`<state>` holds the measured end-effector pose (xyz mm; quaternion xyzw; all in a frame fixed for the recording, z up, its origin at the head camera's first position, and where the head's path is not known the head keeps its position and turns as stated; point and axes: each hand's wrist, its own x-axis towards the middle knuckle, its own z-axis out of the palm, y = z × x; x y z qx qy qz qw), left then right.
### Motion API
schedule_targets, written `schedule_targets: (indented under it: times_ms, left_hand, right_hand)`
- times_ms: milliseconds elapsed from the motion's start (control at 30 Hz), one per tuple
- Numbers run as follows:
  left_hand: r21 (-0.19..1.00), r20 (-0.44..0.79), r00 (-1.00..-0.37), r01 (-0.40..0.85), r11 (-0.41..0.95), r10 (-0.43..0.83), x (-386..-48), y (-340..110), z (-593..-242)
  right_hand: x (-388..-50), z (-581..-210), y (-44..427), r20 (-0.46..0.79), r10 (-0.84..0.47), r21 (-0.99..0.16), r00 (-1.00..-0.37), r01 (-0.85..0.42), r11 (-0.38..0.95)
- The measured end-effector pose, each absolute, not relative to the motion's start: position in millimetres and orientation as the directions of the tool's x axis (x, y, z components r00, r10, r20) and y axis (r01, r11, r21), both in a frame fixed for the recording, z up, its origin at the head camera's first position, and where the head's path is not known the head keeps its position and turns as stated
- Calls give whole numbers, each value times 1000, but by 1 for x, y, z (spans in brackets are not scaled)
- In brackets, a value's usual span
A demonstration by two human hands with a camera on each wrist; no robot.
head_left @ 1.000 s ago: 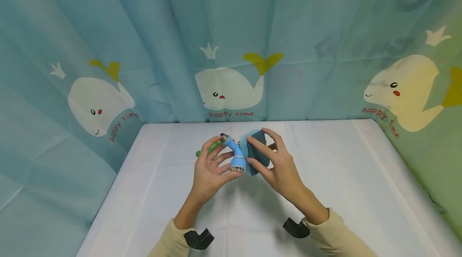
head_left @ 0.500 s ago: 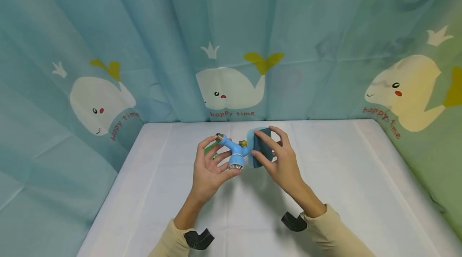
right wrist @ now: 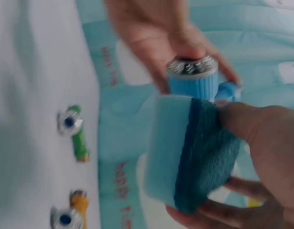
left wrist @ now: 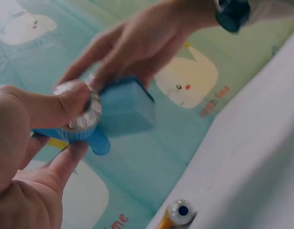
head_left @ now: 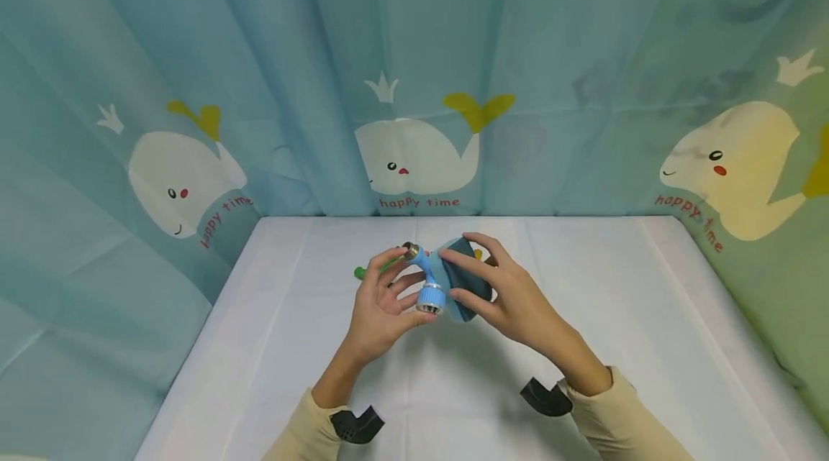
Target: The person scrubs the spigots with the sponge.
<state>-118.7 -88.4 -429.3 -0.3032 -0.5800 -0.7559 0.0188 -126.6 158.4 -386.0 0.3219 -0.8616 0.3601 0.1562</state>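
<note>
The left hand (head_left: 382, 310) pinches a blue toy-like fitting (head_left: 430, 295) with a ribbed collar and a metal-coloured tube end, thumb at the collar and a fingertip at the tube end. In the left wrist view the thumb lies on the collar's silvery face (left wrist: 82, 114). The right hand (head_left: 518, 295) grips a two-layer sponge (head_left: 468, 277), light blue with a dark teal side. Its light side touches or nearly touches the fitting. In the right wrist view the sponge (right wrist: 173, 148) partly covers the fitting (right wrist: 193, 83), and fingers curl round its lower edge.
Behind the hands on the white table (head_left: 311, 346) lie a green piece (right wrist: 79, 136) and a yellow-orange piece (right wrist: 81, 205), each with a silvery round end. A blue curtain (head_left: 414, 29) with whale prints stands past the table's back edge.
The sponge has moved left and down against the fitting's side, after being farther right half a second ago. The fitting has turned and shifted slightly right in the left hand.
</note>
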Motion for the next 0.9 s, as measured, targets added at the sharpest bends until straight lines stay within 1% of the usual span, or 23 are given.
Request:
schedule_targets:
  times_ms: [133,267,333,400,500,600,700,800,900]
  left_hand:
    - [879,460,-827,374,-295,324,-119,-89,-430]
    - [882,465,-819,396,-256,335,-119,-89,-429]
    - [884,465,-818,406,-233,339,-118,-90,-429]
    - [892,449,-826,398,-212,340,-117,-90,-429]
    - [908,417,-841,365,-208,344,-116,-91,-429]
    - [914,403,-845,349,-209,351,-117,-91,-429]
    - [915,400,-844,344,-213,356,-117,-90,-430]
    - [911,408,-841,349,-219,356,-117,-89,-432]
    - [906,420,-833,360,-224,361,-118,-87,-434]
  right_hand:
    - [-127,-381,163,489,-500,-476,-715,-699,535]
    - [-125,-377,163,508,-588,-374,-630,-776,508]
    - [-125,-377,163,505,-627,-297,-594,-801,520]
    - [-126,-378,164,500,-635,-228,-589,-797,559]
    - [-127,-379,165,501,-638,-189,-584,-794,578]
    - [-128,-379,166,498,-651,-192,-572,-805,561]
    - [-131,-380,169,503,-640,-190,-581,-797,574]
    - [-133,-381,168,535,-591,-253,-604,-782,569]
    - [-132,-382,162,560,-558,-347,-613,-784,514]
